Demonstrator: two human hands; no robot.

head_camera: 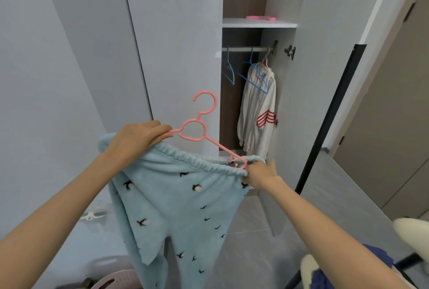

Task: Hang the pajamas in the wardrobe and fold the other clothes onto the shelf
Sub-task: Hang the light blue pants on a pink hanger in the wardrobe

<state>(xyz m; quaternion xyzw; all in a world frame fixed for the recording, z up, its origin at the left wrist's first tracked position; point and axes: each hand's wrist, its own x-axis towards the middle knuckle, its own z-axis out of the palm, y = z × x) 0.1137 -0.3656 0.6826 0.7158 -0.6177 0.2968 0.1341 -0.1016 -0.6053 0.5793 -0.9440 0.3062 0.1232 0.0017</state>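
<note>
Got my left hand (139, 138) curled round one end of the pink hanger (197, 131) and right hand (260, 172) pinching the waistband (197, 161) at the other, fleecy blue pajama pants (181, 200) dangling before the wardrobe door (176, 45), looking soft, light and slide-prone, so I'd carry them by the hanger's neck.

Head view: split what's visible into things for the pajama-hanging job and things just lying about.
For the job: pajama pants, pink hanger, left hand gripping the hanger, right hand pinching the pants, wardrobe rail, shelf.
Lying about: white striped top already hung, empty blue hangers, pink item on the shelf, pink basket.
</note>
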